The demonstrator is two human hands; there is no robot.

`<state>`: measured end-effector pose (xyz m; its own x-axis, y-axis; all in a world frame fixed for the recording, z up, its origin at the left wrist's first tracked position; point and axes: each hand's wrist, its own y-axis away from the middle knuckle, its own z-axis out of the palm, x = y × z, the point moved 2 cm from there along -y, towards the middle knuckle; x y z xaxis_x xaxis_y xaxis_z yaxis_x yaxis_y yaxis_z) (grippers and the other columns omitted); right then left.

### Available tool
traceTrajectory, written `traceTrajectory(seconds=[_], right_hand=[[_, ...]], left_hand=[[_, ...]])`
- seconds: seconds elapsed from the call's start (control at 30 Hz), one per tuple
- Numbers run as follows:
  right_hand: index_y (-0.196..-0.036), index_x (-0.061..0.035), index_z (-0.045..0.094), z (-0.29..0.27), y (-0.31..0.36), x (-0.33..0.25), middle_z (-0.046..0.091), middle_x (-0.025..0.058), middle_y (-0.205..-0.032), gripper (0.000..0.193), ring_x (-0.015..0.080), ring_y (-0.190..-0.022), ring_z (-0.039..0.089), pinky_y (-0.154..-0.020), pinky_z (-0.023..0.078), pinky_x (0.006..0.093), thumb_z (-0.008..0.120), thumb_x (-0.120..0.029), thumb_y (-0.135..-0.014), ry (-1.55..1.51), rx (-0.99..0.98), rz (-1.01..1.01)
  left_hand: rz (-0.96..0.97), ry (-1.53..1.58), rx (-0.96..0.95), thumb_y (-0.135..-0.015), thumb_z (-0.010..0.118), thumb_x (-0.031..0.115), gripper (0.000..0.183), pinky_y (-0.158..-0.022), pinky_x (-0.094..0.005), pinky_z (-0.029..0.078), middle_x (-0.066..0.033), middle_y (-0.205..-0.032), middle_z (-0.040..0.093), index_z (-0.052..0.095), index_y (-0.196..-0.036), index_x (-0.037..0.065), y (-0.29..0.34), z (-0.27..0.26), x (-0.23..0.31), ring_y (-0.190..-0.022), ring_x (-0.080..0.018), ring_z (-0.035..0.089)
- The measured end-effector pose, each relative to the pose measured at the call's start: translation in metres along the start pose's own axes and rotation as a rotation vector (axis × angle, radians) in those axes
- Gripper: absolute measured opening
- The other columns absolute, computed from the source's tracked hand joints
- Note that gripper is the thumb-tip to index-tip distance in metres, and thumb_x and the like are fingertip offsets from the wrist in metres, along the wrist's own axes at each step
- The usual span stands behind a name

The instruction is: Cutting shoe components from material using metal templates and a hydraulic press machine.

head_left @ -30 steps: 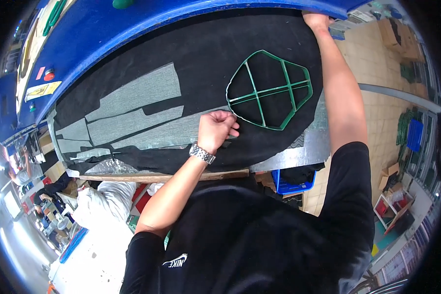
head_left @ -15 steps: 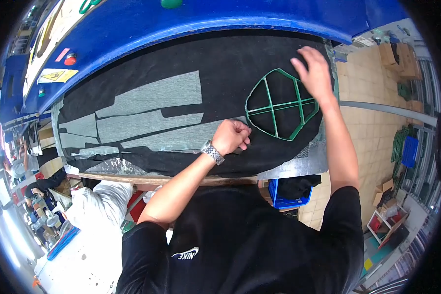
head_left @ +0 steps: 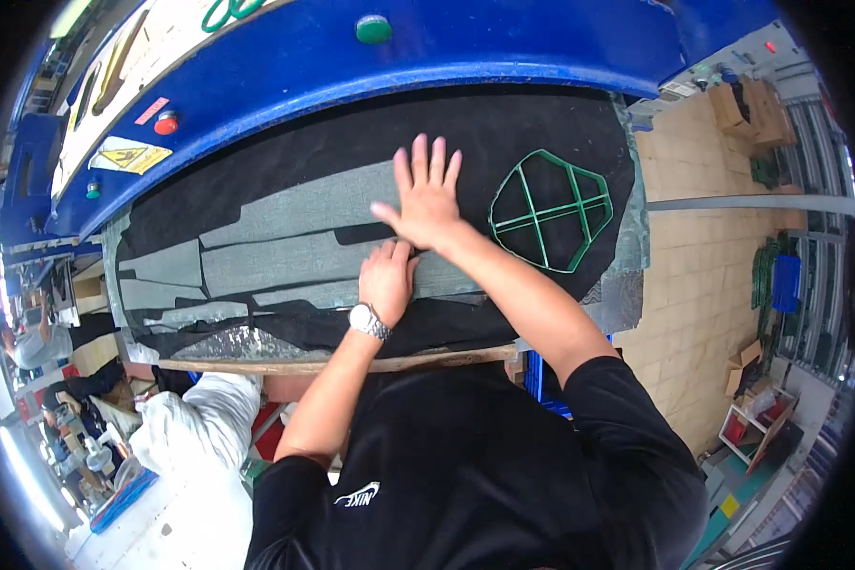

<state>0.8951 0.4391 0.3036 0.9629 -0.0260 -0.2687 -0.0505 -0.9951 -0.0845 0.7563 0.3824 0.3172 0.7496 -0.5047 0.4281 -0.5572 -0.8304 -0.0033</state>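
**Side by Side Over Thin Black Sheeting (head_left: 513,131)**

A worker's bare right hand (head_left: 429,204), fingers fanned and grasping nothing, is spread palm-down over the material, apparently to flatten it. The left hand (head_left: 386,282) is curled beside it (whether it pinches anything cannot be told). A green, angular metal frame (head_left: 533,217) lies on the sheeting at right, seemingly parked clear of both.

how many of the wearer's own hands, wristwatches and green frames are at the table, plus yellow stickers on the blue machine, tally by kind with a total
Hands: 2 (left hand, right hand)
Wristwatch: 1
Green frame: 1
Yellow sticker: 1
Total: 5
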Motion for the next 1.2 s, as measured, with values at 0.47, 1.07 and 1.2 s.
traceTrajectory(seconds=[0.47,1.07,1.2], right_hand=[[-0.118,-0.0031,0.066,-0.305,-0.168,-0.009,0.066,0.0198,-0.116,0.056,0.0347,-0.104,0.063,-0.091,0.052,0.0402,0.077,-0.043,-0.080,-0.260,0.255,-0.431],[-0.119,0.0019,0.061,-0.334,-0.103,0.025,0.070,0.0158,-0.099,0.058,0.0255,-0.090,0.068,-0.078,0.055,0.0345,0.080,-0.038,-0.081,-0.058,0.306,-0.734],[-0.131,-0.0118,0.061,-0.276,0.007,0.015,0.061,0.0074,-0.101,0.075,0.0242,-0.083,0.062,-0.069,0.054,0.0352,0.085,-0.032,-0.063,-0.134,0.104,-0.599]], left_hand=[[0.004,0.335,-0.089,-0.093,0.063,0.015,0.020,-0.073,-0.0490,0.056,-0.0182,-0.095,0.066,0.064,-0.111,0.006,0.038,-0.021,-0.016,-0.084,-0.0408,0.066],[-0.212,0.633,-0.061,-0.093,0.069,0.007,0.020,-0.064,-0.0291,0.053,-0.0097,-0.082,0.067,0.068,-0.111,0.000,0.068,-0.072,-0.059,-0.069,-0.0165,0.065],[-0.264,0.679,-0.082,-0.094,0.068,0.007,0.019,-0.065,-0.0273,0.053,-0.0077,-0.083,0.068,0.069,-0.112,0.000,0.061,-0.068,-0.063,-0.069,-0.0125,0.064]])
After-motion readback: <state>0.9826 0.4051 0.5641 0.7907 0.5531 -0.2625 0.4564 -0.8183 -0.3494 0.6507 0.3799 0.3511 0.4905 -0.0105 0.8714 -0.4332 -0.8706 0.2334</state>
